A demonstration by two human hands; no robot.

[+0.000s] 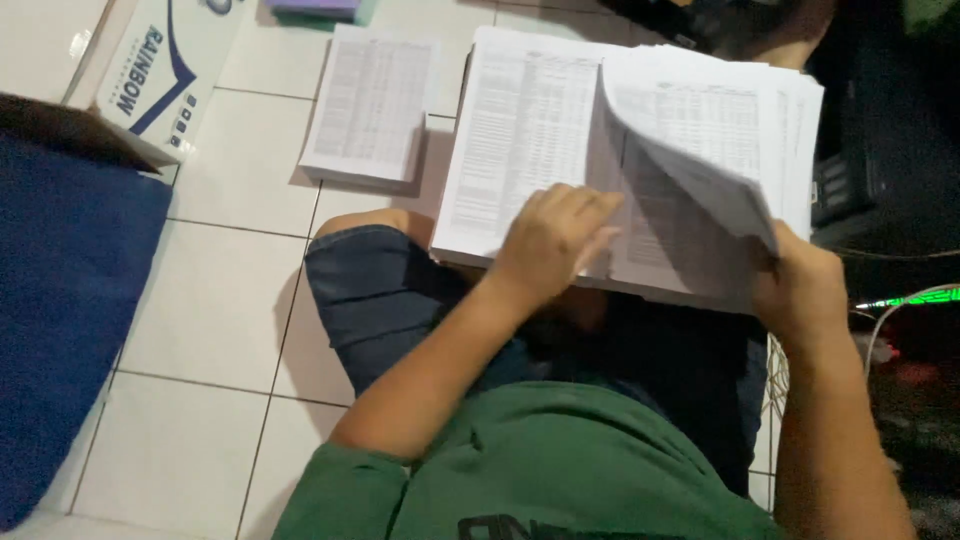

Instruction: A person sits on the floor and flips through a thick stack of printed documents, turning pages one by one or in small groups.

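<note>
A thick stack of printed table sheets [520, 130] lies open across my lap. My left hand [548, 240] rests on the stack's near edge, fingers curled and touching the page at the fold. My right hand [800, 290] grips the lower corner of several lifted sheets [700, 160], which bend up and over to the right. A thinner second stack of printed sheets [368, 105] lies on the white floor tiles, left of the big stack and apart from both hands.
A white cardboard box [150, 75] stands at the upper left. A dark blue mat [70, 300] covers the floor on the left. Dark equipment with a green light [900, 300] and cables sits to the right. My knee in blue shorts [370, 280] juts left.
</note>
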